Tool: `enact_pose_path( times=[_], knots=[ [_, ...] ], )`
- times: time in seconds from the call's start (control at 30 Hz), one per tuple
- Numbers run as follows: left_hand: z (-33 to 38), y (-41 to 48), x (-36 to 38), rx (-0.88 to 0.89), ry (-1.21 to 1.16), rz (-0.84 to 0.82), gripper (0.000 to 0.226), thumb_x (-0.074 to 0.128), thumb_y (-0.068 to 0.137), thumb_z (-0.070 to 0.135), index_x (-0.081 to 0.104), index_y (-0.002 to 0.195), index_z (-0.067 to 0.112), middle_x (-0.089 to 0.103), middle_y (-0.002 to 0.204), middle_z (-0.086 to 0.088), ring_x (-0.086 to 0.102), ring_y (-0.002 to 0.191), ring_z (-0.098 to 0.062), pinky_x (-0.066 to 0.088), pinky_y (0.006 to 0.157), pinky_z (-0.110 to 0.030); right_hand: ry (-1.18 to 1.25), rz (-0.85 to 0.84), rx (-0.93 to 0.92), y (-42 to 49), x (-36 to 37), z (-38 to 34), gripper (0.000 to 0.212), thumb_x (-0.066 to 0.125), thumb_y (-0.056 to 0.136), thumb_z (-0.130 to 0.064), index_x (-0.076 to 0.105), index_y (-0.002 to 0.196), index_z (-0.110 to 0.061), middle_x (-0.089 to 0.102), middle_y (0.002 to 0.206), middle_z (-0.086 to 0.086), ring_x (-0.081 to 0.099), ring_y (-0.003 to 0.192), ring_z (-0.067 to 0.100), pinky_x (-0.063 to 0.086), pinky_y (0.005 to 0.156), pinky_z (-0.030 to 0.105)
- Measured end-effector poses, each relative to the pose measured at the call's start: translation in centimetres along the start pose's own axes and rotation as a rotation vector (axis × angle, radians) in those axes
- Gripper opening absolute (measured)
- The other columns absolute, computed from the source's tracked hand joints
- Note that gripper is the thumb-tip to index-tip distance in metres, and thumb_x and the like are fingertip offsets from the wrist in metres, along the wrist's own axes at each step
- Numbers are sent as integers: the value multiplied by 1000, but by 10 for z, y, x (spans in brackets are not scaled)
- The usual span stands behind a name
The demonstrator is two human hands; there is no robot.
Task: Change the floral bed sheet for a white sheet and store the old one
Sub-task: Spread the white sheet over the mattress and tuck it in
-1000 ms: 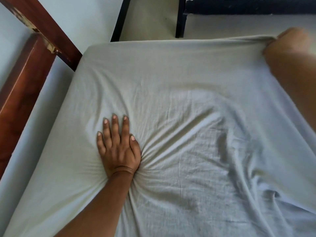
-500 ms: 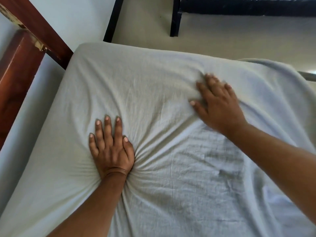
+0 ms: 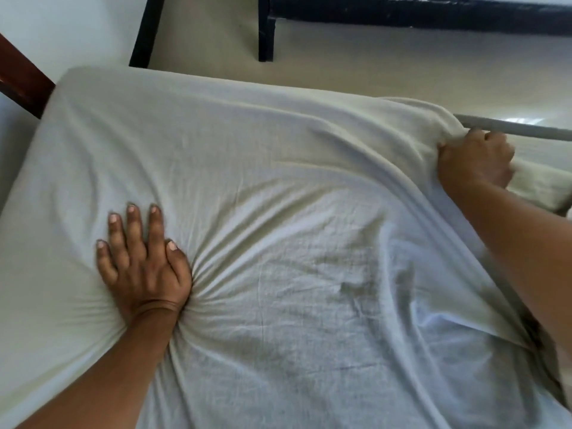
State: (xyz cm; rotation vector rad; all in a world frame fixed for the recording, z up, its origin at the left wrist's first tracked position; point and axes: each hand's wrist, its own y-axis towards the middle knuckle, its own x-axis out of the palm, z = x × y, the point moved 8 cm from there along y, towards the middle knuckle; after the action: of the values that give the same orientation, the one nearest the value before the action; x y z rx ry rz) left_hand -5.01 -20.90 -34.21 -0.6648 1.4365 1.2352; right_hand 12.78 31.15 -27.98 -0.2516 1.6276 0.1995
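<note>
Half a second on, our right hand [image 3: 476,162] has left the middle of the bed and gone to the far right corner, where it clutches a bunched fold of the white sheet [image 3: 294,181]. Its fingertips curl into the cloth and are hidden, so what it grips is perhaps the sheet's edge. Our left hand [image 3: 142,261] has stayed put, fingers straight, palm pressing flat, with creases fanning out from the wrist. The sheet lies spread over the mattress, which is wholly covered. A grey rail [image 3: 520,130] runs just beyond the right hand, cut off at the picture's edge. A wooden headboard [image 3: 21,85] shows only partly at left, and a black frame [image 3: 402,10] crosses the top.
</note>
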Motion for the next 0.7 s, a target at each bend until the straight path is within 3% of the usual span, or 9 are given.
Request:
enact_pose_path(
  times=[0.07,0.2,0.37,0.47,0.53,0.6,0.7],
  knots=[
    [1,-1,-1,5,-5,11,58,27,100,34,24,158,27,22,165,-4,11,155,-24,13,122,-52,-2,-18,76,-3,-2,9,55,53,98,-50,56,131,-6,50,138,22,46,130,45,41,103,54],
    [3,0,-2,3,-16,26,58,27,101,34,24,158,28,22,165,-4,11,155,-23,13,122,-52,41,-6,12,18,-8,4,34,62,99,-29,64,122,-4,61,127,24,56,122,44,48,96,47],
    [5,-1,-4,9,-29,45,57,26,101,34,26,157,28,23,165,-5,13,154,-24,13,122,-52,80,45,128,66,-32,16,37,69,95,-24,66,127,-6,63,128,22,58,123,42,48,98,47],
    [4,0,-3,6,-25,37,57,25,101,35,26,157,27,22,165,-4,12,154,-24,13,122,-52,25,59,160,57,-25,7,36,62,98,-23,60,132,-15,55,137,15,49,131,38,42,103,50],
    [5,-1,-2,4,-20,35,57,25,101,35,25,158,27,21,165,-4,11,154,-24,13,122,-52,17,153,17,26,-28,-10,42,58,97,-28,52,136,-16,47,142,14,42,134,38,38,105,51],
    [4,-1,-1,2,-8,36,57,25,101,35,24,158,28,21,166,-4,10,155,-23,14,122,-52,95,196,-250,-23,-23,-37,53,54,95,-35,45,142,-13,42,148,17,39,135,39,34,110,49],
    [2,-1,1,-10,0,19,58,25,101,35,24,158,28,21,166,-4,10,155,-23,13,122,-52,172,69,-586,-115,12,-63,68,41,98,-51,41,150,-8,38,158,19,36,144,37,30,115,47]
  ],
)
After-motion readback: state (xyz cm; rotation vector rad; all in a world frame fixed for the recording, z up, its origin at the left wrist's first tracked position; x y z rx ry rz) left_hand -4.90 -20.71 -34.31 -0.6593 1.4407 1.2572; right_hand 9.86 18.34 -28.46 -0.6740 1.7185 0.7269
